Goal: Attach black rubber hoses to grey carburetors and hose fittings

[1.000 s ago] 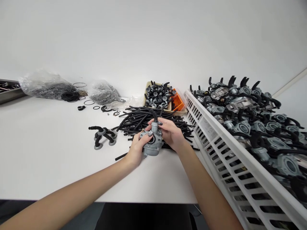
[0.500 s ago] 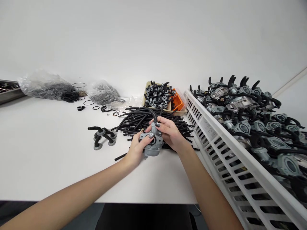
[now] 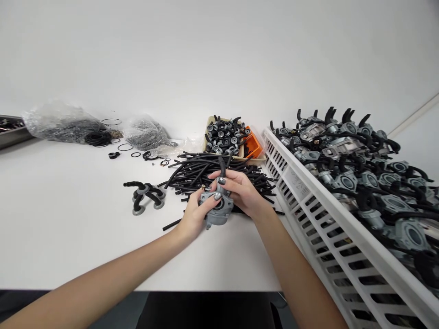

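Note:
A grey metal carburetor (image 3: 218, 217) is held above the table's front part, a black rubber boot (image 3: 222, 167) rising from its top. My left hand (image 3: 196, 214) grips the body from the left, thumb across the front. My right hand (image 3: 242, 189) closes around the upper neck, thumb on the cap below the boot; its other fingers pass behind and are partly hidden. Behind the hands lies a heap of black rubber hoses (image 3: 192, 171). Left of them, several caps with black boots (image 3: 146, 196) stand grouped on the table.
To the right, a white slotted crate (image 3: 308, 196) is piled with carburetors (image 3: 346, 178). At the back sit a beige bin (image 3: 209, 123) of capped boots and an orange bin (image 3: 254, 145). Plastic bags (image 3: 146, 132), black O-rings (image 3: 125, 147) and a metal tray (image 3: 15, 137) line the back left.
The right thumb has shifted slightly lower and left on the cap, and the boot sits a touch lower. Both hands keep their hold; the view has shifted slightly.

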`<state>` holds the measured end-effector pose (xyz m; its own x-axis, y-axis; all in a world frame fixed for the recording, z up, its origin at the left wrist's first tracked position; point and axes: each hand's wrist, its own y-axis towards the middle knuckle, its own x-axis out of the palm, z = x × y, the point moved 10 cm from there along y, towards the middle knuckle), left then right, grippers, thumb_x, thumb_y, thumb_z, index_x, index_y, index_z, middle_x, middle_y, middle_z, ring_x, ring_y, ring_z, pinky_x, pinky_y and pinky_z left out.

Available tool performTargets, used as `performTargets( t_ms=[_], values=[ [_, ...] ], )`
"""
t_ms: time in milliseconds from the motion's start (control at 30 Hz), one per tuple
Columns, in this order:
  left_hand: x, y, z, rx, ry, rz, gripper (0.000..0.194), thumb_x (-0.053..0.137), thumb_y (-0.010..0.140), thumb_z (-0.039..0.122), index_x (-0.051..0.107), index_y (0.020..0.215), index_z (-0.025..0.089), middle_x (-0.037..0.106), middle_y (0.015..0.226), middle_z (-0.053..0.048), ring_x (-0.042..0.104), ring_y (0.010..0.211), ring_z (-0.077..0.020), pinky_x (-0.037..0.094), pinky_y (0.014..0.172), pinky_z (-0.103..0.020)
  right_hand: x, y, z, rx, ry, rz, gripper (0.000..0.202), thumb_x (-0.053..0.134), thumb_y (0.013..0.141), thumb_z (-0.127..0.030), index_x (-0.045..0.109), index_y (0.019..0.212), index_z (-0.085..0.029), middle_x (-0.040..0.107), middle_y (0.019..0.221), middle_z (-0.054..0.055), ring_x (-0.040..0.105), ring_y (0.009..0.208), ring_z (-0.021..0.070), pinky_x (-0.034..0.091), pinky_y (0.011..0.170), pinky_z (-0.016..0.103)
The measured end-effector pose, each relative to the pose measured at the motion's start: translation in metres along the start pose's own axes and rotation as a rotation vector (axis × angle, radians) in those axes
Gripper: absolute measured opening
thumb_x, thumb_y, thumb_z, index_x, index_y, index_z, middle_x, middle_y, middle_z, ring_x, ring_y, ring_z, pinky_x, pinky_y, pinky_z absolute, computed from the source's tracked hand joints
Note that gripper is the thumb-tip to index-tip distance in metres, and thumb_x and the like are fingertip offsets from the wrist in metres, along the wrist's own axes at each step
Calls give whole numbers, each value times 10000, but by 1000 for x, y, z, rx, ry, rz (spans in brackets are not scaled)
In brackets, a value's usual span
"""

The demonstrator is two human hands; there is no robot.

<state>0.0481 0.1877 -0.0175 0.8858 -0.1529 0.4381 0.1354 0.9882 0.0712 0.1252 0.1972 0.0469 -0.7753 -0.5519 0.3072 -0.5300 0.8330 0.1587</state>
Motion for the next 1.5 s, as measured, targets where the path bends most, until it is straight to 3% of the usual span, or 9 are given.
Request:
performTargets(
  t_ms=[200, 400, 800, 1100, 1500],
  values=[
    [1, -1, 1, -10, -83, 34, 416, 833, 572, 473, 633, 753, 156, 592, 700, -1, 525, 654, -133, 426, 617, -256, 3, 1, 3, 26, 93, -82, 246, 681, 791, -340, 673, 946, -149, 719, 836, 59, 656, 722, 151, 502, 620, 217],
    [3, -1, 1, -1, -120, 2, 386, 826, 589, 473, 647, 745, 169, 611, 730, -4, 542, 696, -135, 444, 629, -240, -1, 3, 8, 58, 155, -46, 218, 661, 741, -305, 633, 893, -151, 727, 824, 78, 669, 752, 189, 509, 615, 249],
    [4, 0, 0, 12, -101, -39, 366, 811, 620, 460, 652, 755, 159, 575, 680, 9, 495, 621, -112, 415, 572, -230, 1, 3, 5, 24, 167, -62, 222, 713, 730, -300, 611, 869, -160, 726, 815, 68, 674, 745, 171, 516, 630, 229],
    [7, -2, 3, -21, -117, -30, 390, 821, 598, 496, 649, 718, 167, 589, 718, -3, 525, 662, -120, 454, 610, -234, 3, -1, 3, 9, 101, -90, 263, 700, 816, -320, 686, 1028, -166, 727, 838, 39, 668, 739, 135, 524, 686, 219],
    [6, -3, 4, -12, -128, -19, 390, 833, 590, 470, 671, 762, 159, 620, 726, -6, 551, 673, -129, 457, 626, -247, 3, -1, 2, -21, 64, -105, 235, 684, 856, -311, 692, 1053, -184, 721, 839, 27, 672, 733, 120, 520, 668, 198]
  ],
)
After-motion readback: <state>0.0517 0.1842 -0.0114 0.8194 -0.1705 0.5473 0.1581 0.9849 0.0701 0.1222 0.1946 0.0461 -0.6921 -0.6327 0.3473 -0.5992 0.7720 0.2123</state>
